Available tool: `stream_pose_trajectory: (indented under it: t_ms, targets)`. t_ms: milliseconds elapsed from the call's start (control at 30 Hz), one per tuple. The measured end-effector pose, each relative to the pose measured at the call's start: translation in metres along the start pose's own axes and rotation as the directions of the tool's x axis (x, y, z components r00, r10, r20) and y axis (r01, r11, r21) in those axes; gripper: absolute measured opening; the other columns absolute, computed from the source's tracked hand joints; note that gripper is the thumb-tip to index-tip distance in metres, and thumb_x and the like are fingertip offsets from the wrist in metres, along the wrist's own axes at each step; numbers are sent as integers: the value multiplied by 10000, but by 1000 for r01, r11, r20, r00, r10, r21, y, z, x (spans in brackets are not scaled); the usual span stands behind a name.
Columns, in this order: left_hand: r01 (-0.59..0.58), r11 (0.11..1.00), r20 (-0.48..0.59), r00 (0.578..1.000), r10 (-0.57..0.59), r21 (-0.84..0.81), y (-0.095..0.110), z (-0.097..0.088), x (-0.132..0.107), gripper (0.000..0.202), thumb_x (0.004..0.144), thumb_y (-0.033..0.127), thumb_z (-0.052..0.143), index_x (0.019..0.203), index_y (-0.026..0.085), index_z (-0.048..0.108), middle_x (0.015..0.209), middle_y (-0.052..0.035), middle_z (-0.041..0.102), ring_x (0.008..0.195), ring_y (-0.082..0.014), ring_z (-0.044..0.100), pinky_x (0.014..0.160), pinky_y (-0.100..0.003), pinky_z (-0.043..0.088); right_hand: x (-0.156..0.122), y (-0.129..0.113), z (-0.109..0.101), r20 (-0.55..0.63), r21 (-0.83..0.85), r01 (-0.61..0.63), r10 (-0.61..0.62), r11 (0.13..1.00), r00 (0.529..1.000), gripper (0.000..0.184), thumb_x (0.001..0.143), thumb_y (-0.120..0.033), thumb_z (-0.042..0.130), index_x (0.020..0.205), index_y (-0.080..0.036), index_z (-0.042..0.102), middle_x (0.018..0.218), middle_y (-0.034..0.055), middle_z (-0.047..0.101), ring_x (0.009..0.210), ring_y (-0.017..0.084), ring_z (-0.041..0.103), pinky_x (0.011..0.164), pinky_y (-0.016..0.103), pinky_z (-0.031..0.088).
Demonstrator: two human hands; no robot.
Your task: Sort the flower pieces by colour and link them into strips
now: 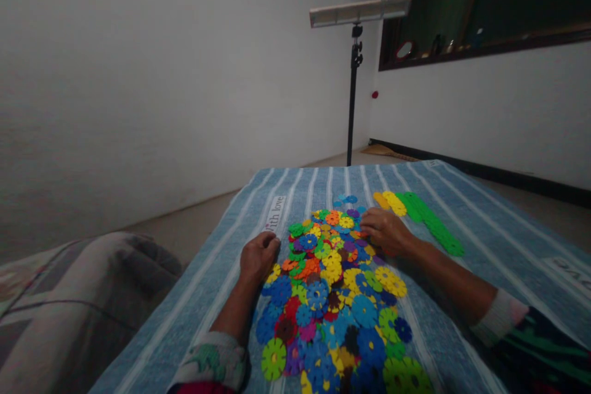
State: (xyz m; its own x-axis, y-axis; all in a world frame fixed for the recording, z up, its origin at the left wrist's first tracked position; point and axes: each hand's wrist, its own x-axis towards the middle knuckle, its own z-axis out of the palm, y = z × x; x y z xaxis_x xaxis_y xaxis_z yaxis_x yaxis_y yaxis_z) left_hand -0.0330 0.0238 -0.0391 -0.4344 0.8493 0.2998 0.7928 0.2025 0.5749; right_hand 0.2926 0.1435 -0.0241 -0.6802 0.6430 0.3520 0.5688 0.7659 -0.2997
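Observation:
A heap of several flat plastic flower-shaped discs (339, 295) in blue, yellow, green, orange and red lies on a blue striped cloth (484, 240). My left hand (258, 255) rests at the heap's left edge, fingers curled under, and what it holds, if anything, is hidden. My right hand (385, 229) lies palm down on the far right of the heap, fingers bent over the discs. A chain of joined discs (422, 217), orange and yellow at its far end and green along the rest, stretches just right of my right hand.
A light bar on a black stand (353, 86) rises beyond the cloth near the wall corner. A dark window (489, 0) sits high on the right wall. A grey bundled blanket (78, 301) lies at the left. Bare floor surrounds the cloth.

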Motion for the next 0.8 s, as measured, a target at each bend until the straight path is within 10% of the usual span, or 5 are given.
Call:
stream_pose_trajectory:
  t_ms: [300, 800]
  targets:
    - [-191, 961, 5, 981, 196, -201, 7, 11, -6, 336, 747, 427, 575, 908, 167, 715, 874, -66, 726, 801, -211, 668, 751, -310, 515, 37, -62, 25, 106, -32, 52, -49, 998, 993, 215, 880, -198, 524, 787, -196, 718, 996, 65, 627, 965, 180, 536, 813, 270, 374]
    - [-231, 922, 77, 961, 267, -309, 3, 19, -8, 247, 760, 339, 609, 923, 185, 714, 884, -52, 722, 839, -200, 664, 773, -317, 515, 67, -79, 41, 227, -140, 22, 11, 990, 974, 139, 796, -304, 634, 741, -192, 695, 889, 66, 605, 902, 197, 547, 709, 262, 352]
